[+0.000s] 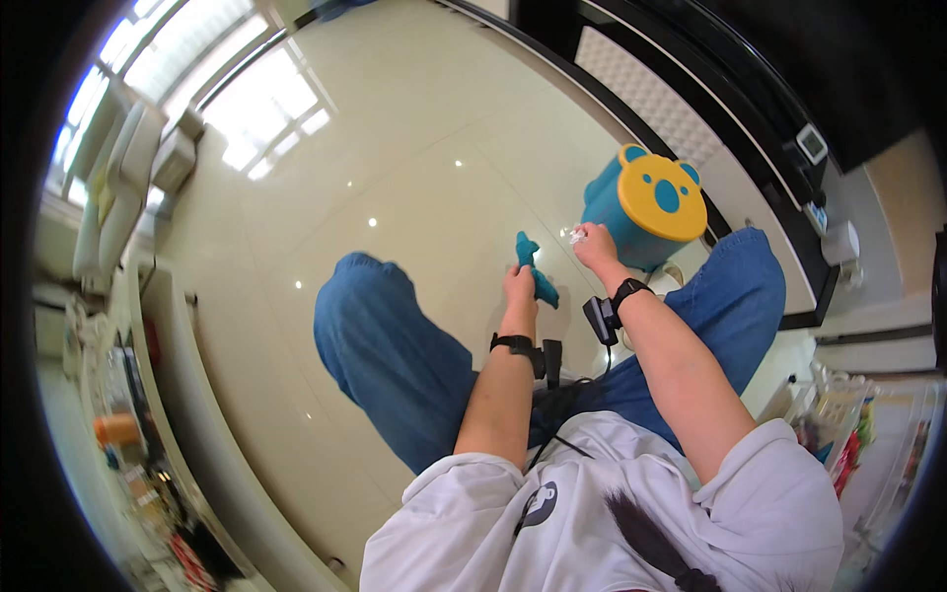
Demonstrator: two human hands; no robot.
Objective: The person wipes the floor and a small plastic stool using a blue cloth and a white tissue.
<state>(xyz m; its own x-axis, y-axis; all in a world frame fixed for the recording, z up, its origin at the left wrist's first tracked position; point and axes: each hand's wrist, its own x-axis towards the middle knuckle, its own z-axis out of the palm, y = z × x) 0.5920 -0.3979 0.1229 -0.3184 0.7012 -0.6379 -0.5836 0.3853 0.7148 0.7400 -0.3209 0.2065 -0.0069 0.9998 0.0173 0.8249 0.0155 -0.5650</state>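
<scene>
My left hand (520, 284) grips the middle of a teal item (545, 287), which sticks out above and below the fist. It looks soft, like bunched cloth, but I cannot tell exactly what it is. A small crumpled piece of clear or whitish plastic (578, 235) is pinched in the fingers of my right hand (596, 249). Just beyond that hand a teal bin (608, 222) stands on the floor. Its yellow lid (642, 194) has a bear face with round ears and appears closed. The right hand overlaps the bin's near side in this view.
Glossy tiles (414, 185) cover the floor between my bent knees and the window. A black and white TV cabinet (644, 81) runs behind the bin. On the left is a low table (214, 459) with assorted items on top, near a pale sofa (122, 185). A cluttered clear rack (836, 414) stands at right.
</scene>
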